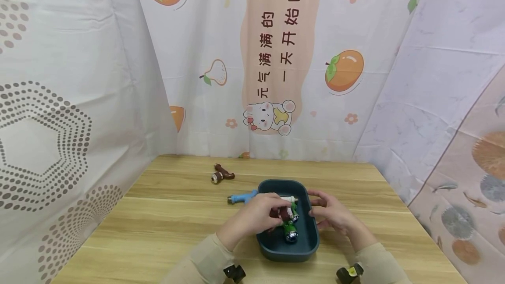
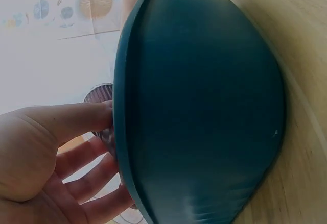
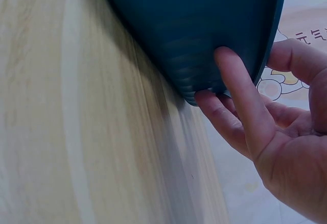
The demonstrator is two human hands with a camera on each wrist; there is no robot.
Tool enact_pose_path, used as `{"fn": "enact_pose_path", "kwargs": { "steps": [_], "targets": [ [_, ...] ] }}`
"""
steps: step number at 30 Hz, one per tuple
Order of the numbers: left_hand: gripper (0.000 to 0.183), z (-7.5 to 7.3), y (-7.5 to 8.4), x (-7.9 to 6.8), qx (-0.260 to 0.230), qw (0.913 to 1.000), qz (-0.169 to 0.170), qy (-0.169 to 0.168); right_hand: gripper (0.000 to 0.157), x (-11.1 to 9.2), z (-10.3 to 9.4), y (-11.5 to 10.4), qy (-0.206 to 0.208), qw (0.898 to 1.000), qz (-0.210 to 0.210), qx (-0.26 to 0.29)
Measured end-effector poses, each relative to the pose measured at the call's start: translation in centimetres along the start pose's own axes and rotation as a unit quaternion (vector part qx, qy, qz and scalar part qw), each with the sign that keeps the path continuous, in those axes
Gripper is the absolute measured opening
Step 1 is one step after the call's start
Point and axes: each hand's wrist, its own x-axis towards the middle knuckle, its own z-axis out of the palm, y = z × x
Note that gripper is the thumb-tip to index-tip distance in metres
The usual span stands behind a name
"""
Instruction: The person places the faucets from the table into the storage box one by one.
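Observation:
A dark teal tray [image 1: 289, 249] stands on the table; its outer walls fill much of both wrist views. Over it, my left hand [image 1: 258, 211] pinches a dark brown piece [image 1: 285, 213] with thumb and fingers; the left wrist view shows its ribbed round end [image 2: 99, 92] past the rim. Inside lie green pieces with shiny metal ends [image 1: 290, 232] and a white piece [image 1: 289, 198], partly covered by the hand. My right hand [image 1: 333, 214] holds the tray's right side, a digit at the rim and other fingertips [image 3: 225, 55] on the outer wall.
Left of the tray, a light blue piece with a metal end [image 1: 241, 197] lies partly behind it. Farther back is a brown branched piece with a metal end [image 1: 222, 173]. Printed curtains [image 1: 221, 113] enclose the wooden table [image 1: 158, 222] at the back and sides.

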Motion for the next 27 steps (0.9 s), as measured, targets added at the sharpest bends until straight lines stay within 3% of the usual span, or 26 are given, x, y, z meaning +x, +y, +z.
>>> {"fn": "enact_pose_path", "kwargs": {
  "steps": [6, 12, 23, 27],
  "targets": [
    [0.04, 0.3, -0.2, 0.1, 0.026, 0.9993, 0.024, -0.009, 0.075, -0.1, 0.1, 0.0, -0.004, 1.0, -0.006, 0.003],
    [0.041, 0.4, -0.3, 0.0, 0.02, 0.9994, 0.028, 0.0, 0.077, -0.2, 0.1, -0.2, -0.008, 1.0, -0.007, 0.007],
    [0.043, -0.4, -0.2, -0.2, -0.028, 0.9995, -0.01, 0.01, 0.078, -0.1, 0.1, -0.1, -0.007, 1.0, -0.011, 0.011],
    [0.044, -0.8, -0.5, -0.3, -0.026, 0.9994, -0.018, 0.014, 0.078, -0.1, 0.1, -0.1, -0.006, 1.0, -0.012, 0.011]
  ]
}}
